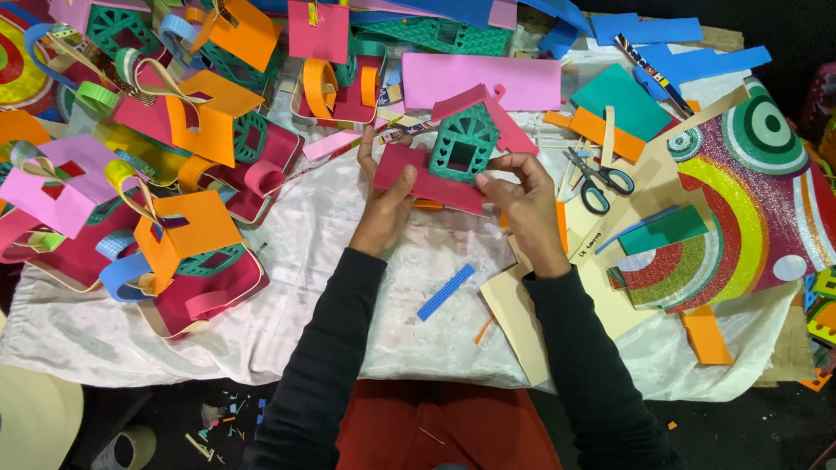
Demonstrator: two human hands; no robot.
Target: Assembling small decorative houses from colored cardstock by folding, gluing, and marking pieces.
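Observation:
A small foam-sheet house (464,146) with teal cut-out walls, a pink roof and a dark pink base is held up over the white cloth (287,261). My left hand (383,204) grips the left edge of the dark pink base from below. My right hand (515,187) pinches the right side of the house, near the teal wall. A blue foam strip (446,292) lies on the cloth just below my hands.
Several finished foam houses in orange, pink and teal (187,239) crowd the left side. Black-handled scissors (596,178) lie to the right, beside glittery rainbow sheets (740,200). Loose blue, pink and teal sheets (479,78) lie at the back. Scraps litter the floor (218,418).

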